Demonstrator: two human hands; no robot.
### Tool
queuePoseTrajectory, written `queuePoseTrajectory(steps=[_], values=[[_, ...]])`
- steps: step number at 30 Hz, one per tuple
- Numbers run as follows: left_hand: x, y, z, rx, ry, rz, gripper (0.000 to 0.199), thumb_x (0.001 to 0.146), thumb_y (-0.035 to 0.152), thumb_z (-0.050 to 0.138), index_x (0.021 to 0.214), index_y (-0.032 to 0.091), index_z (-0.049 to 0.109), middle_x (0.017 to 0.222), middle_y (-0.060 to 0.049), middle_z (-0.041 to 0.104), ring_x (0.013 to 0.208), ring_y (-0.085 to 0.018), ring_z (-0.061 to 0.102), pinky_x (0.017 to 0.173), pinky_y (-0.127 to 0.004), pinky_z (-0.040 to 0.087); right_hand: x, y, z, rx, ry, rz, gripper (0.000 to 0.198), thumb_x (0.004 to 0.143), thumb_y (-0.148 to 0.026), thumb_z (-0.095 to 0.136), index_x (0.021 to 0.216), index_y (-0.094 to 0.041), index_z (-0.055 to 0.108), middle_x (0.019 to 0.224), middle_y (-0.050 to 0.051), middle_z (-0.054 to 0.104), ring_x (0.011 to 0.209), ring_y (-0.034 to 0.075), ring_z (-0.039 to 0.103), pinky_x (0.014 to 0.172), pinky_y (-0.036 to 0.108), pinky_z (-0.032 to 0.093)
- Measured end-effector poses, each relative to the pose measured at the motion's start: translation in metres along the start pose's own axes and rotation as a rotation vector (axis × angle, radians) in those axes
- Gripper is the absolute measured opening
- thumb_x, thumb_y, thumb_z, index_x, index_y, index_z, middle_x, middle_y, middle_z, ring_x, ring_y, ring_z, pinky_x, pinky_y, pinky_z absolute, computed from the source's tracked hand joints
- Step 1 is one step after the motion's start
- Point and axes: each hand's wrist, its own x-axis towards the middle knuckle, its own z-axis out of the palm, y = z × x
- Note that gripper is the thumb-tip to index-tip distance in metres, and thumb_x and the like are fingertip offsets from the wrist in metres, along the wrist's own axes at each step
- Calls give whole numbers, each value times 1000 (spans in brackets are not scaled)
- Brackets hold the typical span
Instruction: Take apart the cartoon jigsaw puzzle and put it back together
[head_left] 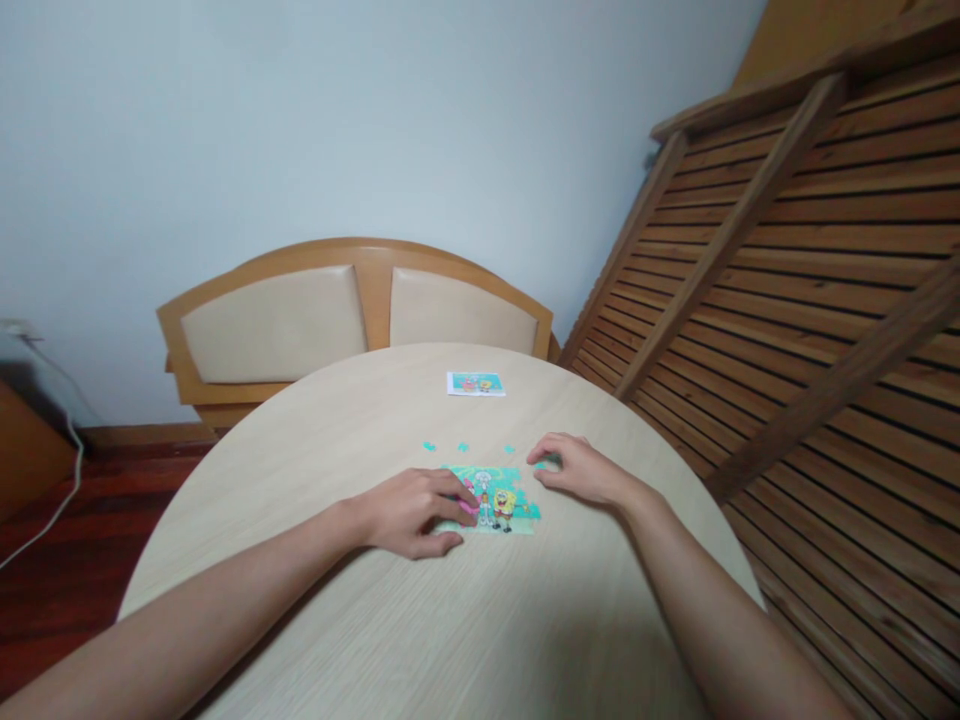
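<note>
A partly assembled jigsaw puzzle (pixel 517 488) lies flat on the table, showing cartoon figures on a turquoise ground. Its right edge is uneven. My left hand (pixel 420 510) rests over the puzzle's left part with fingers spread, covering some of it. Just right of the puzzle is my right hand (pixel 574 468), its thumb and forefinger curved and apart. A turquoise puzzle piece (pixel 543 465) shows between them, partly hidden; no firm grip on it is visible. Beyond the puzzle lie loose pieces: a left piece (pixel 429 447), a middle piece (pixel 463 447) and a right piece (pixel 509 449).
On the far part of the round wooden table (pixel 360 420) lies a picture card (pixel 476 384) with a similar cartoon scene. A padded headboard (pixel 277 325) stands behind the table against the wall. Wooden slats (pixel 787 260) lean at the right. A white cable (pixel 77 450) hangs at the left.
</note>
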Motion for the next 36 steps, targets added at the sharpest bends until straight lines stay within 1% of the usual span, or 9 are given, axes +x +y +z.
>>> queuePoseTrajectory(steps=[7,12,16,21,25,28,32,34,36], values=[[-1,-1,0,-4,0,12,30,91,30,59,118,22,67,124,-9,67,114,-24,63,102,-39,51,-2,17,-5,-57,-24,34,18,79,-25,67,93,-23,78,99,6,74,97,24,66,90,35,46],[-1,0,-1,-6,-3,9,29,90,30,59,117,22,67,123,-9,68,114,-24,63,101,-38,51,-1,18,-5,-55,-36,35,15,82,-30,69,90,-23,79,96,6,75,94,24,67,87,34,47],[-1,0,-2,-3,-13,-5,30,90,30,59,118,22,67,124,-9,67,114,-24,63,102,-38,50,0,17,-3,-51,-31,2,15,84,-30,68,91,-24,79,95,5,75,93,24,67,87,34,47],[-2,-1,-1,-3,-19,-4,30,91,30,58,118,22,67,125,-8,67,115,-24,62,103,-38,49,-1,24,-3,-49,15,-10,17,88,-29,64,97,-23,77,100,7,74,96,24,66,89,35,49],[-3,-1,-1,-3,-2,5,29,91,31,58,117,23,67,124,-9,67,115,-24,62,102,-38,50,-2,31,-4,-46,110,-25,23,95,-29,54,103,-21,73,107,9,73,101,25,65,93,39,49],[-2,-1,0,-2,2,1,29,91,31,59,117,23,67,124,-9,67,114,-24,63,102,-38,50,1,29,3,-52,144,-107,27,98,-25,47,111,-21,71,114,9,72,108,25,63,98,43,47],[1,0,0,1,-14,-8,30,90,30,59,118,22,67,124,-9,67,114,-24,63,102,-38,50,7,19,22,-21,85,-198,36,98,-17,44,125,-26,66,132,7,65,124,24,55,106,48,43],[2,0,0,3,-20,-13,30,91,31,58,118,22,67,125,-9,67,115,-25,62,102,-38,50,9,14,28,-19,45,-208,37,98,-16,44,127,-27,65,134,7,64,127,24,54,108,48,42],[2,0,0,3,-23,-18,29,92,31,58,118,22,67,125,-9,66,115,-24,62,102,-38,50,10,10,28,-34,35,-209,35,98,-17,46,123,-25,68,130,8,66,122,24,56,106,47,43]])
